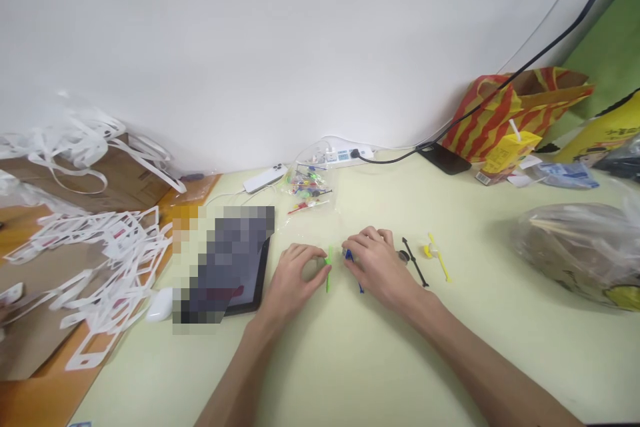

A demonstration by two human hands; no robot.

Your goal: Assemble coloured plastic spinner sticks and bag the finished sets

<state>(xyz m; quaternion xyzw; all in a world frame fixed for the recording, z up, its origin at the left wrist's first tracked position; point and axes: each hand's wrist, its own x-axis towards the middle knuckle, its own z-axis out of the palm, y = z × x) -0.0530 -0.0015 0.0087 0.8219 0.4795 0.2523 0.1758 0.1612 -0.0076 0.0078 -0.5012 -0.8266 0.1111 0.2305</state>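
My left hand (295,275) rests on the pale yellow table (350,360), its fingertips pinching a thin green plastic stick (329,270). My right hand (376,260) lies just to its right, fingers closed on a small blue plastic stick (354,265) whose end pokes out below the fingers. The two hands are a few centimetres apart. A black stick (416,262) and a yellow stick (438,256) lie on the table just right of my right hand.
A clear bag of coloured small parts (306,188) sits beyond the hands, with a power strip (345,156) and a white phone (265,178). A tablet (235,260) lies left. White plastic frames (100,260) pile far left. Plastic bags (575,247) stand right.
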